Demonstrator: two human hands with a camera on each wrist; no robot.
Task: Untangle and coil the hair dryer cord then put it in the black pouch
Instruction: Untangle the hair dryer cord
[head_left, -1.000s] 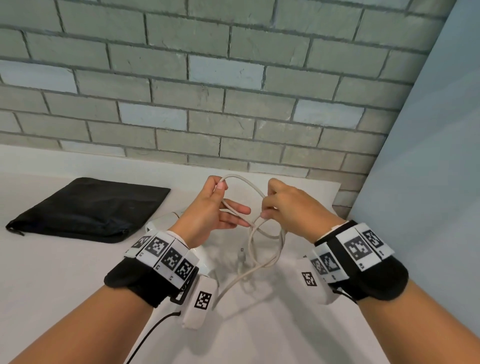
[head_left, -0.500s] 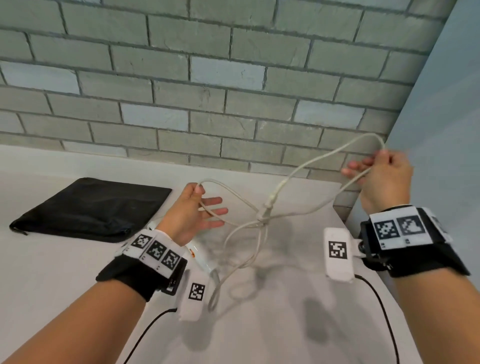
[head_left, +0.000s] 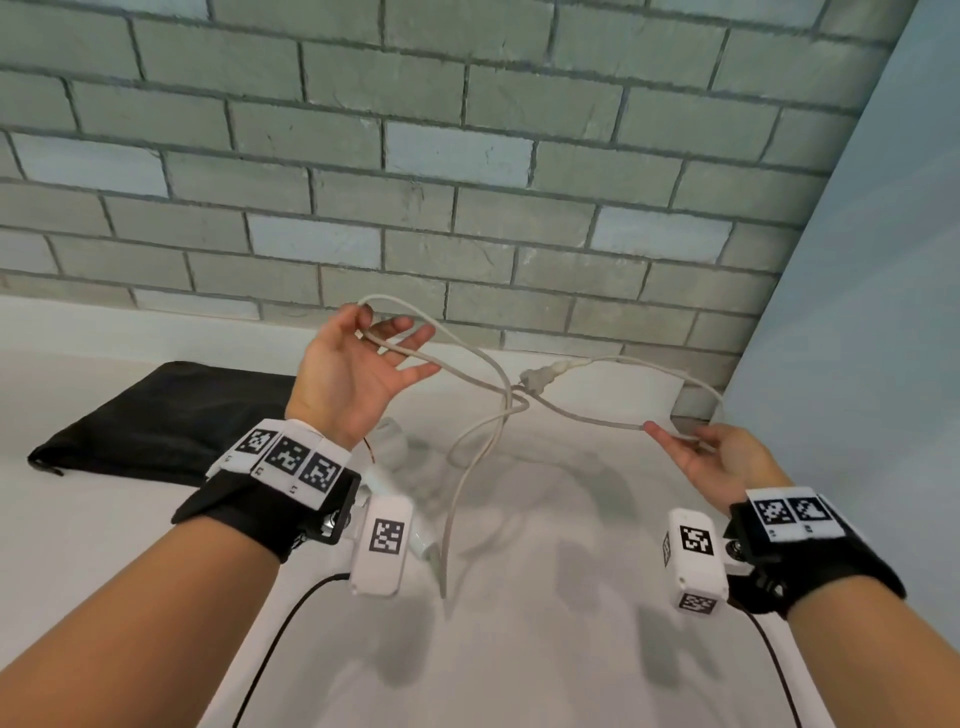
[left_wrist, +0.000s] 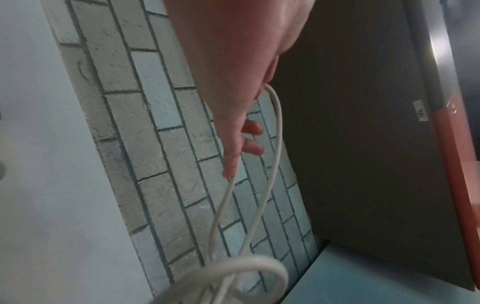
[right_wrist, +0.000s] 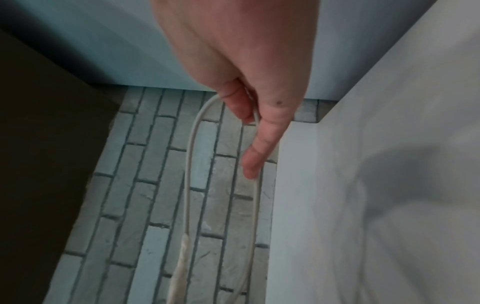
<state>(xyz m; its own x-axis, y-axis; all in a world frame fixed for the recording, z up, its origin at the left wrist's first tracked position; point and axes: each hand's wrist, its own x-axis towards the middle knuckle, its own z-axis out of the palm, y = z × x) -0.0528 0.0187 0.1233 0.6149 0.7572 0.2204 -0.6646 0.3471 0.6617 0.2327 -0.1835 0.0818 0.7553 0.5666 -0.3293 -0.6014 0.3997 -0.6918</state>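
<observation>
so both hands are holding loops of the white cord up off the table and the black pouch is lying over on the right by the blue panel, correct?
Not quite: the black pouch lies on the left side of the table, beyond the left hand, not on the right by the blue panel; the head view shows it. The rest holds: the left hand and right hand each hold a loop of the white cord above the table.

Cord (head_left: 470, 358): off-white, plain, plug (head_left: 540, 375) at 1 o'clock of the tangle a shade greyer. Pouch (head_left: 156, 421) at 9 o'clock: solid black. Bench (head_left: 519, 649): white with soft grey shadows. Wall (head_left: 415, 156): grey-green brick, a few paler blue-grey bricks, dark mortar lines. Side panel (head_left: 872, 312) at 3 o'clock: pale blue. Wrist bands (head_left: 244, 512): black, carrying white tags with black square-code patterns.
</observation>
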